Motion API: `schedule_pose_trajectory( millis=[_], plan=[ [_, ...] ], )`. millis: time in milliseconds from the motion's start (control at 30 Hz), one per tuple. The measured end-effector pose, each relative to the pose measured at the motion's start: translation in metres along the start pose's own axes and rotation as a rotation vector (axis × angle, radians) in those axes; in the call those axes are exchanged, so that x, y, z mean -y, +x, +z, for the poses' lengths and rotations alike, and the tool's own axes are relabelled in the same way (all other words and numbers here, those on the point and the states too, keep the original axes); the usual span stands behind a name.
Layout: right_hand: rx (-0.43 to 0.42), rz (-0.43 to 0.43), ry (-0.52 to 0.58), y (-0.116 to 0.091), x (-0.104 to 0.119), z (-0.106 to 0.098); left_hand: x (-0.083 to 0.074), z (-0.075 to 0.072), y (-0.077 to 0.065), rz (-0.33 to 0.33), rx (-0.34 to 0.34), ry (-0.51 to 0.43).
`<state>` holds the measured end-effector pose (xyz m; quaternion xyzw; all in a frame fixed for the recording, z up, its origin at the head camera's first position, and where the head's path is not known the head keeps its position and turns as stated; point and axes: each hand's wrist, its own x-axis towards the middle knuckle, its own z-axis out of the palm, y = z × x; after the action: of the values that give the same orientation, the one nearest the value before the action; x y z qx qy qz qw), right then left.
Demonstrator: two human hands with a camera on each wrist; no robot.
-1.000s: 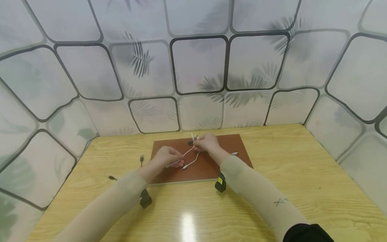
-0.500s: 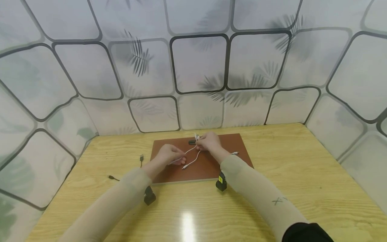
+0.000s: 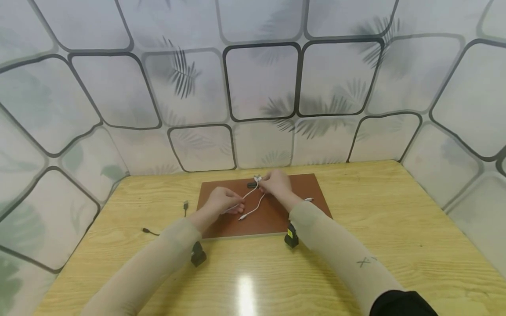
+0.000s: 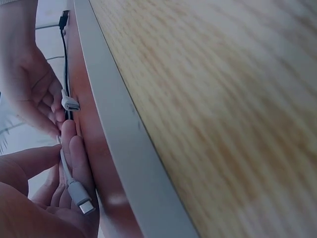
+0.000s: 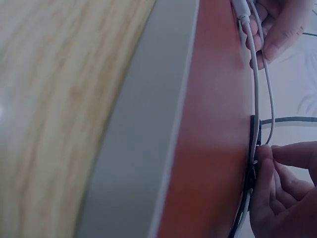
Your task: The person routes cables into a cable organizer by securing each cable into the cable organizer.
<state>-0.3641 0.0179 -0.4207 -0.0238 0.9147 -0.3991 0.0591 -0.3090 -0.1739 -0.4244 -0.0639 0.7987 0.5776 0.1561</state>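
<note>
Over a brown board (image 3: 229, 229), both hands hold one thin white cable (image 3: 250, 193). My left hand (image 3: 220, 202) pinches it between thumb and fingers; in the left wrist view its light-coloured USB-C connector (image 4: 81, 196) hangs across that palm. Farther along, my right hand (image 3: 277, 185) pinches the cable beside a small black clip (image 3: 251, 185) near the board's back edge. The right wrist view shows the right fingertips (image 5: 265, 152) right at this black piece. Another white cable (image 3: 253, 210) lies on the board between the hands, its connector toward the front.
Left of the board, a black USB plug (image 3: 186, 205) and a smaller black plug (image 3: 146, 231) lie on the wooden table (image 3: 375, 210). A white plug (image 3: 309, 199) pokes out past the right forearm. A patterned wall (image 3: 261, 145) stands behind the table.
The white cable end by my right hand has tipped down toward the black clip, and the right hand has shifted slightly right. My left hand has edged a little right, still pinching the cable.
</note>
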Motion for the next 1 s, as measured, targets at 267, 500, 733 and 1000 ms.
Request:
schedule_pose_trajectory(
  millis=[267, 500, 733, 1000],
  plan=[
    [-0.059, -0.140, -0.125, 0.003, 0.004, 0.004, 0.000, -0.001, 0.000, 0.012, 0.005, 0.006],
    [-0.052, -0.137, -0.148, 0.007, 0.005, 0.007, 0.001, 0.000, -0.001, 0.011, -0.003, 0.009],
    [-0.055, -0.132, -0.211, 0.008, 0.006, 0.007, 0.000, 0.002, -0.002, 0.004, -0.002, 0.003],
    [-0.022, -0.176, -0.294, 0.010, 0.013, 0.004, -0.001, 0.002, -0.004, 0.003, 0.009, -0.012]
  ],
)
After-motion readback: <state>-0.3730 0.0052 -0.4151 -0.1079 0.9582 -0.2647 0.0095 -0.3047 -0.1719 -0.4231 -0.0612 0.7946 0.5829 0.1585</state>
